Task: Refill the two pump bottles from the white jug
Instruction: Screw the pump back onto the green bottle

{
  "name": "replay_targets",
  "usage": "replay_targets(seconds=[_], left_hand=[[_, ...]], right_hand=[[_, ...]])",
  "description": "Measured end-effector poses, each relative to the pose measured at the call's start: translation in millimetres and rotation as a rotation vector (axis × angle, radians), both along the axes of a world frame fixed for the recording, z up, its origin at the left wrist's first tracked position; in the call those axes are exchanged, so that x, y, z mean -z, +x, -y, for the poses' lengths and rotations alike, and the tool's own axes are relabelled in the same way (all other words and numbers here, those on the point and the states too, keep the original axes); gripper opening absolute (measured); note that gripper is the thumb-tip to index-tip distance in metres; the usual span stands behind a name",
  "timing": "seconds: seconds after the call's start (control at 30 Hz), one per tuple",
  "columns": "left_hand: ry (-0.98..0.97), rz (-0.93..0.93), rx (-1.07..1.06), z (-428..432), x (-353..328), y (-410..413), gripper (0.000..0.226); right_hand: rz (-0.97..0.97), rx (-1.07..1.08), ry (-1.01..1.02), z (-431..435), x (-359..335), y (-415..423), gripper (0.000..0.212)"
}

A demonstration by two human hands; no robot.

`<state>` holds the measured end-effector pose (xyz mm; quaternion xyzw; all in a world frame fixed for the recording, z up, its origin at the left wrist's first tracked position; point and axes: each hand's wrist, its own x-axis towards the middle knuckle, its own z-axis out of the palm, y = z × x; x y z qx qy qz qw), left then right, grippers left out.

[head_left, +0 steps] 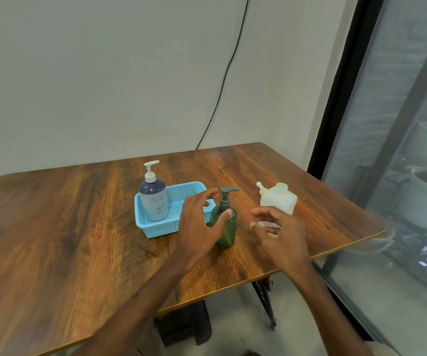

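You're starting on the green pump bottle (224, 227), I judge. Your left hand (199, 219) is at it, grip open, thumb touching. Your right hand (281, 235) hovers just right of it, grip open too. The white jug (279, 200) stands behind-right of it, and the second pump bottle (154, 201) to its left. Next, clasp the body and unscrew the pump.

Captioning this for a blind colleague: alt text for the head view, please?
Over a wooden table, the left hand reaches for a green pump bottle and the right hand hovers near the white jug, both open. A navy pump bottle stands in a blue basket.
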<state>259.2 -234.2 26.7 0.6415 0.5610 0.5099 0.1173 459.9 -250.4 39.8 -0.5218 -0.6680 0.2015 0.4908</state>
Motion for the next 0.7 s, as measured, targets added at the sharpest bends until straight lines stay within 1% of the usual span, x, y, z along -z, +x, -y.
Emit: replay_targets(seconds=[0.07, 0.17, 0.27, 0.3, 0.37, 0.43, 0.47, 0.5, 0.53, 0.63, 0.7], left_hand=[[0.069, 0.015, -0.039, 7.7, -1.8, 5.8, 0.051], [0.174, 0.001, -0.037, 18.7, -7.4, 21.5, 0.047], [0.247, -0.015, -0.014, 24.1, -12.1, 40.7, 0.043], [0.256, -0.021, 0.001, 24.2, -13.6, 46.4, 0.040], [0.264, -0.047, 0.029, 21.4, -15.2, 57.1, 0.034], [0.249, -0.080, 0.046, 17.2, -15.9, 66.0, 0.031], [0.235, -0.096, 0.049, 15.2, -15.4, 69.3, 0.031], [0.218, -0.114, 0.049, 13.4, -14.4, 71.7, 0.031], [0.203, -0.136, 0.045, 12.5, -12.7, 73.5, 0.032], [0.213, -0.171, 0.021, 12.4, -5.9, 71.3, 0.034], [0.240, -0.164, -0.017, 14.5, -0.6, 64.5, 0.035]], right_hand=[[-0.027, 0.055, 0.051, 1.5, -4.4, 12.3, 0.020], [-0.101, 0.132, 0.130, 1.0, -9.0, 30.3, 0.018], [-0.144, 0.245, 0.157, -1.9, -10.2, 44.1, 0.018], [-0.158, 0.270, 0.153, -4.5, -9.4, 47.7, 0.023], [-0.159, 0.283, 0.098, -13.5, -6.3, 53.9, 0.047], [-0.112, 0.244, -0.036, -25.6, 0.4, 58.0, 0.076], [-0.085, 0.211, -0.108, -31.3, 5.1, 58.4, 0.086], [-0.061, 0.179, -0.162, -35.6, 10.1, 57.6, 0.091], [-0.041, 0.158, -0.191, -39.0, 15.2, 56.4, 0.091], [-0.046, 0.157, -0.173, -45.5, 26.8, 53.2, 0.085], [-0.069, 0.177, -0.161, -47.2, 29.4, 52.3, 0.086]])
